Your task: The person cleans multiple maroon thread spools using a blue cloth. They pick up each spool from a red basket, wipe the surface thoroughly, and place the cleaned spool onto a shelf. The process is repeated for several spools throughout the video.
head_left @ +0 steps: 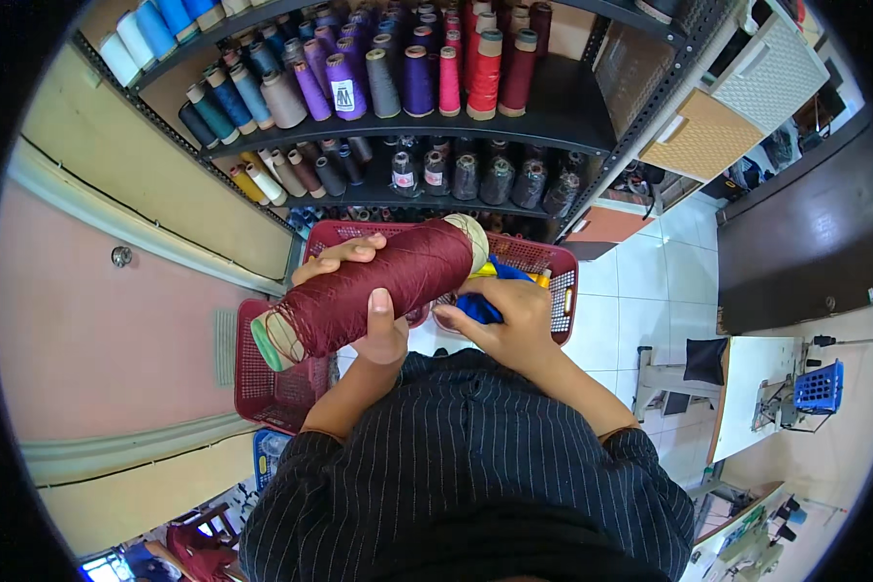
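A big maroon thread cone [388, 276] lies tilted across my left hand [382, 335]. The thumb presses its near side and the fingers wrap round the far side. Its pale core shows at the upper right end, and a green rim rings the lower left end. Loose strands cross the winding. My right hand [509, 315] is beside the upper right end, fingers curled in with thumb and fingertips close together; whatever they pinch is too small to tell. Just behind that hand, a blue thread bundle [479, 307] and a yellow spool [541, 279] show, partly hidden.
Red plastic baskets [565, 281] stand on the floor below my hands, another [262, 388] at the left. Ahead rises a black shelf [553, 102] with rows of thread cones [418, 82]. A pink door [136, 320] is at left, a sewing table [752, 388] at right.
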Demonstrator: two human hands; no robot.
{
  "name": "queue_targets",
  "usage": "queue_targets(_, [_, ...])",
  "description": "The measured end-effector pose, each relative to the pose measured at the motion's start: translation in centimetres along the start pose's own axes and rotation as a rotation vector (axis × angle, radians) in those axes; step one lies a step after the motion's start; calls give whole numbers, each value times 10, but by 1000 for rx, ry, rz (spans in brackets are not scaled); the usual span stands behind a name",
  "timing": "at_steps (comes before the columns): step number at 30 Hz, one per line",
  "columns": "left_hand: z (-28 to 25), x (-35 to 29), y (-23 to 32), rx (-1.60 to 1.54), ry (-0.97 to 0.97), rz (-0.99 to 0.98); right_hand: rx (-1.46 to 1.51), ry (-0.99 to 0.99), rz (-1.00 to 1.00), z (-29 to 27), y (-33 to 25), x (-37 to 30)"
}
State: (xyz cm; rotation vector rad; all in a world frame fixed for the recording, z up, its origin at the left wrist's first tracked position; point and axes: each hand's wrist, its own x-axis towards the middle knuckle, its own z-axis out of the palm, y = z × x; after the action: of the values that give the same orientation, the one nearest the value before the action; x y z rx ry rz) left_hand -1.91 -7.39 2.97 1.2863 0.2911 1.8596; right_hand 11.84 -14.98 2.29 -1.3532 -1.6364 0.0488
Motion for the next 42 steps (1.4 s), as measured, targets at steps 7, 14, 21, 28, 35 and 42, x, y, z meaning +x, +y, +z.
queue_targets(7, [-27,-2,-1,41,31,51,579,-239,487,36,-19,-5])
queue_targets(14, [-45,2,14,18,87,40,783,-32,693,70,-18,-30])
queue_targets(21, [-57,9,17,121,133,163,790,-85,758,82,-15,-39])
queue_targets(28, [-60,14,18,70,184,189,786,-210,672,92,-6,-42])
queue_targets(35, [-59,13,15,55,228,166,689,-457,690,93,-3,-47])
queue_targets(42, [-48,8,8,131,215,106,707,-504,686,91,8,-58])
